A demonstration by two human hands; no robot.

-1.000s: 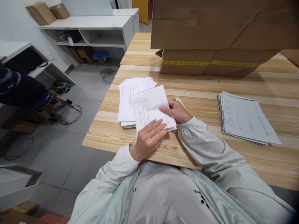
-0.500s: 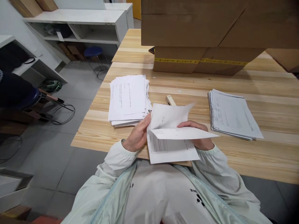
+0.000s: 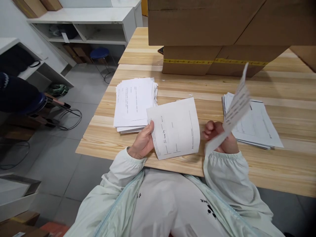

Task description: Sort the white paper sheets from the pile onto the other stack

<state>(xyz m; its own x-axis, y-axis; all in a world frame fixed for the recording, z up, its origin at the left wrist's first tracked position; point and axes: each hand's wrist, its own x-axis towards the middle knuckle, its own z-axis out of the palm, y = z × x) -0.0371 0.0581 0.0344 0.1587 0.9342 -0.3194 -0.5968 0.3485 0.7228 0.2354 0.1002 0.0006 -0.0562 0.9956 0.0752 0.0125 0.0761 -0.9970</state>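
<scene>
My left hand (image 3: 142, 142) grips printed sheets (image 3: 175, 130) by their left edge, thumb on top. They are held tilted over the table's front edge, with handwriting on the face toward me. My right hand (image 3: 223, 140) is closed on a separate printed sheet (image 3: 238, 108), which bends upward and is blurred. Beside my left hand lies a thick stack of printed papers (image 3: 134, 102) with uneven edges. Partly behind the bent sheet, a second paper stack (image 3: 259, 126) rests on the right.
Large cardboard boxes (image 3: 192, 59) stand at the back of the wooden table (image 3: 172, 85), a dark flat object (image 3: 161, 50) beside them. On the left are a white shelf unit (image 3: 101, 36), a blue stool (image 3: 99, 52) and a seated person partly in view (image 3: 18, 92).
The papers moved off the left stack toward my body and were parted. My right hand has drawn one sheet away to the right; my left keeps the others. The stapler is now hidden.
</scene>
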